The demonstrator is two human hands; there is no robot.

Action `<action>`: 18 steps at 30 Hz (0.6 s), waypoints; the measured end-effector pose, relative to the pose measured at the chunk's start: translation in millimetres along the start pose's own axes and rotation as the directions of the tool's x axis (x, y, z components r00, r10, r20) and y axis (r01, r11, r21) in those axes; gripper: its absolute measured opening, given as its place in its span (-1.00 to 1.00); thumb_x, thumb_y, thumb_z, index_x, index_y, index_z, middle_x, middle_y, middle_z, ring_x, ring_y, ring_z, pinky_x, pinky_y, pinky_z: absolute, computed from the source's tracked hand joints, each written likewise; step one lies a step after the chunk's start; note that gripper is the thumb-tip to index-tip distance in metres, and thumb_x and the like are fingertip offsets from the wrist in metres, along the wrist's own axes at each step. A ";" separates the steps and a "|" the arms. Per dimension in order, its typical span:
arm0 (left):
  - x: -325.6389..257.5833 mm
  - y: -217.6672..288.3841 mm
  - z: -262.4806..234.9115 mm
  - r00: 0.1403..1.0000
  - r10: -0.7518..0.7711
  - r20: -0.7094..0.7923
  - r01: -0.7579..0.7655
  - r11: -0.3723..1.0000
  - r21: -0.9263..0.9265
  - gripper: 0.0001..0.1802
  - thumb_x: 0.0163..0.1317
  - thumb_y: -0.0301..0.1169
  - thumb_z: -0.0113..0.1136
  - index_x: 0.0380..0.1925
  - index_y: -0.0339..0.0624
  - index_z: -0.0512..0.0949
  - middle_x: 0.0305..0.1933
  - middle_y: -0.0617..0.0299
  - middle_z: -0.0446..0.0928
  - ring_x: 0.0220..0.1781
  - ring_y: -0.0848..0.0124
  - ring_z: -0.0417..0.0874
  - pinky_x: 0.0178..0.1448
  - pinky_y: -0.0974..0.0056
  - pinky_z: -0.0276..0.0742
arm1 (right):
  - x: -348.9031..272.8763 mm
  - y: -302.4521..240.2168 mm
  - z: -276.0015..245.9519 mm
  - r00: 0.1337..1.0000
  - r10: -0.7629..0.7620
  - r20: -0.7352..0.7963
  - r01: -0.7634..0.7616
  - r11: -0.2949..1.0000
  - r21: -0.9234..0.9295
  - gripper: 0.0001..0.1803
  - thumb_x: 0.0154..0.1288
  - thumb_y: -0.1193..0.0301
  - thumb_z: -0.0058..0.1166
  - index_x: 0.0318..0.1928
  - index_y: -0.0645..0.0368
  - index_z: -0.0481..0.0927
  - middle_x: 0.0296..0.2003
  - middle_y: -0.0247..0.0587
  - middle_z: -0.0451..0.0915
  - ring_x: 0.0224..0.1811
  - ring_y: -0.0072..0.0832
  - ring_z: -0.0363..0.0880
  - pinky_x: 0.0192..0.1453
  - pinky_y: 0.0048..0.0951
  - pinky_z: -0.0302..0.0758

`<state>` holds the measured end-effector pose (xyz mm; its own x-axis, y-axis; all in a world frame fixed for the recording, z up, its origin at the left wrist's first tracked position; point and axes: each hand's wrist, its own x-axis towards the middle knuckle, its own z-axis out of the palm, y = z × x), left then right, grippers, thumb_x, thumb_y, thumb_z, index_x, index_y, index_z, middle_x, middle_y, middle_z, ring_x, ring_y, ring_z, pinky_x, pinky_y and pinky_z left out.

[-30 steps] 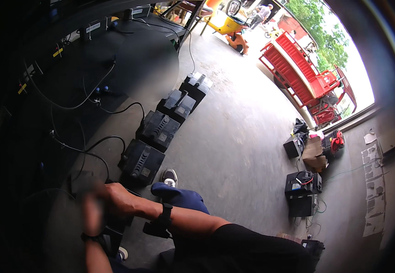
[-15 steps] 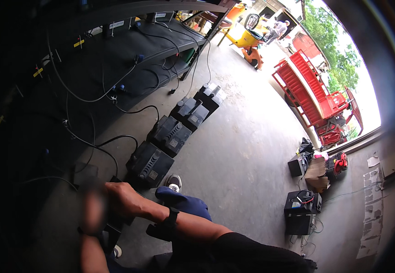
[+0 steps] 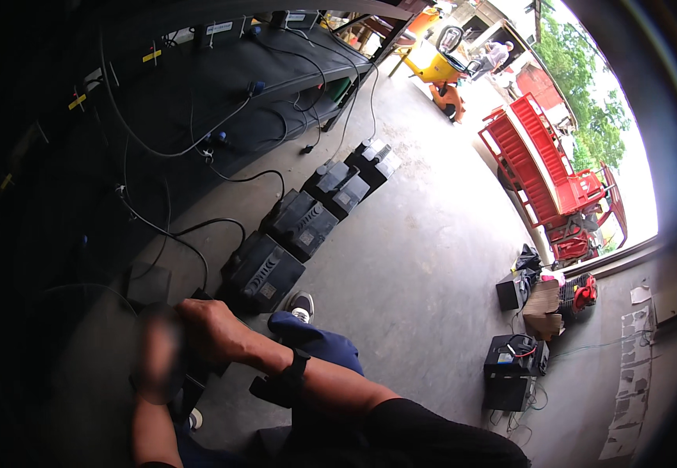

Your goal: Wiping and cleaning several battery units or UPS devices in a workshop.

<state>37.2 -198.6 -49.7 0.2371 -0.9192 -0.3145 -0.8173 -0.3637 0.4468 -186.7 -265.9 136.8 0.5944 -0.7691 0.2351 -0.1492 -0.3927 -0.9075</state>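
Observation:
At the lower left my right hand point(image 3: 215, 334) has its fingers curled into a closed grip. What lies inside that grip is hidden. A dark band circles the wrist. Right beside it, my left hand point(image 3: 159, 352) is smeared, so its fingers do not show. Both hands are low, close to a dark block point(image 3: 149, 285) on the floor. Beyond them stands a row of black battery-like cases: the nearest case point(image 3: 262, 273) has a curved row of slots on top, and another case point(image 3: 302, 224) sits just behind it. A black cable point(image 3: 206, 226) runs toward the nearest case.
A dark shelving rack point(image 3: 221, 78) with hanging cables and blue plugs fills the left. My shoe point(image 3: 301, 306) is beside the cases. At right stand black boxes point(image 3: 510, 390) with wires and a cardboard piece point(image 3: 542, 308). A red cargo tricycle point(image 3: 541, 171) and a person point(image 3: 494, 56) are outside.
The view has shifted slightly, so the rack, cases and tricycle appear a little farther right. My hands stay together in nearly the same place, with the right hand still closed.

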 end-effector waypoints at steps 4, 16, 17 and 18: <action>10.5 -16.9 9.1 0.988 0.089 -0.124 -0.102 0.990 -0.102 -0.82 -0.07 -0.69 0.14 -0.41 -0.32 0.60 -0.27 -0.13 0.60 -0.13 -0.09 0.64 -0.02 0.05 0.53 | 0.6 -0.8 10.2 1.000 -0.019 -0.013 0.019 1.000 0.015 -0.66 -0.04 0.55 0.21 -0.16 0.25 0.57 -0.38 -0.02 0.60 -0.27 -0.03 0.65 -0.22 -0.21 0.57; 3.2 12.6 -12.7 0.997 -0.032 0.072 0.030 0.999 0.033 -0.84 0.00 -0.62 0.19 -0.36 -0.30 0.64 -0.23 -0.16 0.62 -0.07 -0.09 0.65 0.01 0.06 0.56 | -1.5 4.8 8.4 1.000 -0.012 -0.002 0.012 1.000 0.028 -0.73 0.05 0.57 0.16 -0.16 0.26 0.58 -0.34 -0.01 0.61 -0.24 -0.02 0.65 -0.22 -0.21 0.57; 4.7 2.3 -5.2 0.999 -0.003 0.050 0.000 0.999 0.047 -0.85 0.00 -0.61 0.18 -0.37 -0.31 0.64 -0.20 -0.18 0.62 -0.07 -0.12 0.63 0.00 0.05 0.55 | -1.4 5.5 8.6 1.000 -0.017 -0.002 0.017 1.000 0.026 -0.73 0.05 0.57 0.16 -0.16 0.26 0.58 -0.34 -0.01 0.61 -0.24 -0.02 0.65 -0.22 -0.21 0.57; 4.6 -0.9 -2.8 0.999 0.000 0.049 -0.002 0.999 0.048 -0.85 0.00 -0.61 0.18 -0.37 -0.31 0.64 -0.20 -0.18 0.62 -0.07 -0.12 0.63 0.00 0.05 0.55 | -1.5 5.3 9.9 1.000 -0.027 -0.007 0.027 0.999 0.041 -0.73 0.05 0.57 0.16 -0.16 0.25 0.58 -0.34 -0.01 0.61 -0.24 -0.02 0.65 -0.22 -0.22 0.57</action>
<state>40.5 -203.0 -49.2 0.2115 -0.9106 -0.3551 -0.8421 -0.3542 0.4068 -180.6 -261.8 128.3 0.5928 -0.7616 0.2617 -0.1002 -0.3921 -0.9144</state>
